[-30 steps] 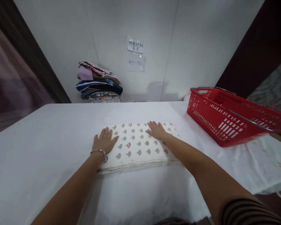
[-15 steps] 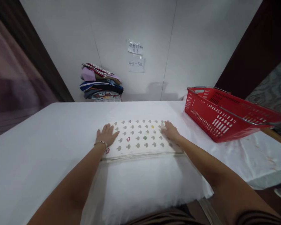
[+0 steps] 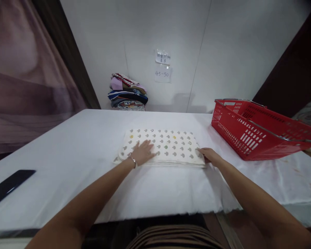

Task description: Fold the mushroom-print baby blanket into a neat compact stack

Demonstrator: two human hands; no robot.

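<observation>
A folded white cloth (image 3: 175, 141) with rows of grey mushroom prints and a few coloured ones lies on the white-covered table (image 3: 75, 152). Its layers show along the near edge. My left hand (image 3: 143, 152) rests flat on the cloth's left part, fingers spread, a bracelet at the wrist. At the cloth's right edge my right hand (image 3: 209, 155) has its fingers closed around the side; the fingertips are partly hidden.
A red plastic basket (image 3: 238, 133) with metal handles stands at the right. Folded clothes (image 3: 128, 93) are stacked against the back wall. A black phone-like slab (image 3: 11, 185) lies at the left edge. Paper notes (image 3: 163, 71) hang on the wall.
My left hand has slid inward over the cloth, and my right hand has gone from flat on top to its right edge. The cloth looks shorter front to back. The view has shifted left.
</observation>
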